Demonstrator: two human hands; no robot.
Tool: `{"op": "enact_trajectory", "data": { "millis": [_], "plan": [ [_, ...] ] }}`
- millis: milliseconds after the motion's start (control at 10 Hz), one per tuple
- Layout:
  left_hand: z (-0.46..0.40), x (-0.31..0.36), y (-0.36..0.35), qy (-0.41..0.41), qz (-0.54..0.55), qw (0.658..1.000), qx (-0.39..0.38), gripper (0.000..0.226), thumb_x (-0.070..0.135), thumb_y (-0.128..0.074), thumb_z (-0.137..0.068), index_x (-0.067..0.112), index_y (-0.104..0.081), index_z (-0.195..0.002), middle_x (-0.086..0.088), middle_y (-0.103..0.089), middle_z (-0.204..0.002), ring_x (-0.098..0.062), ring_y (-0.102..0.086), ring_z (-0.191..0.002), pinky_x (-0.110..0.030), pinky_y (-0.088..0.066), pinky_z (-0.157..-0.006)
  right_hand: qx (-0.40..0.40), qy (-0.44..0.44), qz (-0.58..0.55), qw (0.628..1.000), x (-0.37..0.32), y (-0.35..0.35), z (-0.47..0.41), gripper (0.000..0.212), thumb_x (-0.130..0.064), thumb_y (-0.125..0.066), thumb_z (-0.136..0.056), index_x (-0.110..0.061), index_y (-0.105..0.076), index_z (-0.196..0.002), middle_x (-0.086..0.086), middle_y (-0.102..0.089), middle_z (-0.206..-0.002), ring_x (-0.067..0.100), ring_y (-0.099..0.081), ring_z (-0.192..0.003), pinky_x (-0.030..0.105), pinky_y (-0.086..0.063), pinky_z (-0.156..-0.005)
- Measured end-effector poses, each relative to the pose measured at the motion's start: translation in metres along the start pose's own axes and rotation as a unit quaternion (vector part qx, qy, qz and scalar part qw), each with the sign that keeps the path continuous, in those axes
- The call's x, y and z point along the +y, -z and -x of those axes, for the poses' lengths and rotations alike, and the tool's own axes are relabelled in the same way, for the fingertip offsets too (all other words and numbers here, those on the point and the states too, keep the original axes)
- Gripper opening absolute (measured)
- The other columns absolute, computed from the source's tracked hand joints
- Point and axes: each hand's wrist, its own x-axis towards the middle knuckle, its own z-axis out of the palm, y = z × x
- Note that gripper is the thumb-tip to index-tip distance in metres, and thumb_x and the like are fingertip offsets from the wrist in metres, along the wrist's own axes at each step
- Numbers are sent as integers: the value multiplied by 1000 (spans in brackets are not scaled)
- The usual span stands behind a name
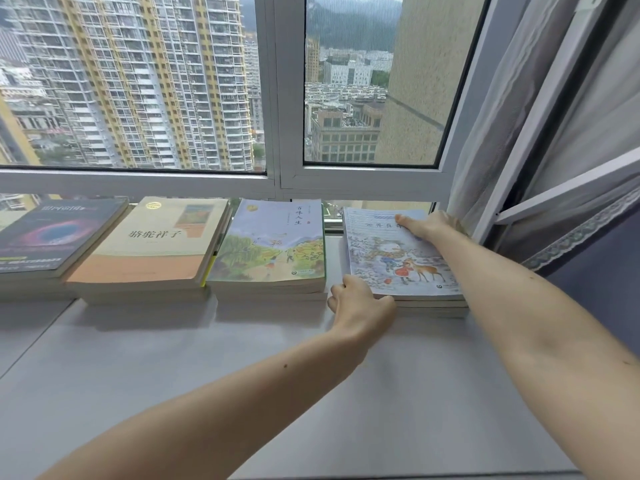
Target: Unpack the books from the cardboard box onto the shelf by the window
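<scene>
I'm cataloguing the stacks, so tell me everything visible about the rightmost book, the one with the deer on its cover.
The deer-cover book is a pale blue paperback with a snowy drawing of children and a deer. It lies flat, face up, topping the rightmost stack on the grey sill. The left hand grips its near-left corner; the right hand presses its far-right corner, by the curtain.

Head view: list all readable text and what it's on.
"骆驼祥子": cream and orange book, second stack from the left.
"百味人生": green illustrated book, vertical title at its upper right.
Dark book, far left: title and yellow band text too blurred to read.
Snow-scene book under the left hand and right hand: title partly covered and blurred, unreadable.
Small publisher logos on both illustrated covers: too small to read.
</scene>
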Motion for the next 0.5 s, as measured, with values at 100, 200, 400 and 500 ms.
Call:
{"op": "enact_trajectory", "data": {
  "millis": [100, 200, 400, 500],
  "plan": [
    [3, -1, 4, 2, 6, 1000, -7, 42, 25, -57, -88, 5, -44, -123, -13, -39, -131, -31, -40, -125, -44, -42, -105, 7, 0, -6, 1000, 3, -2, 9, 96, -85, -46, -75, -8, -51, -133, 17, -55, -135, 39, -52, -121, 45, -40, -95],
    [5, -2, 7, 1, 29, 999, -17, 44, 24, -59, -86, 4, -45, -123, -14, -45, -130, -33, -45, -124, -46, -43, -104, 17, -4, -17, 1000, 5, 0, 13, 91, -82, -43, -79, -9, -52, -133, 16, -56, -134, 39, -53, -120, 44, -41, -92],
    [25, -15, 24, -8, 35, 998, -47, 42, 18, -57, -84, 4, -48, -123, -19, -54, -128, -35, -51, -122, -45, -46, -103, 11, -1, -7, 1000, 18, 9, 44, 84, -71, -49, -85, -6, -47, -138, 16, -53, -137, 40, -52, -121, 44, -45, -90],
    [34, -27, 37, -6, 33, 998, -52, 42, 20, -57, -86, 4, -46, -124, -16, -53, -128, -33, -50, -121, -42, -46, -102, 33, -14, -16, 999, 21, 12, 61, 79, -68, -51, -86, -6, -50, -135, 17, -55, -134, 39, -54, -119, 46, -46, -96]
  ]
}}
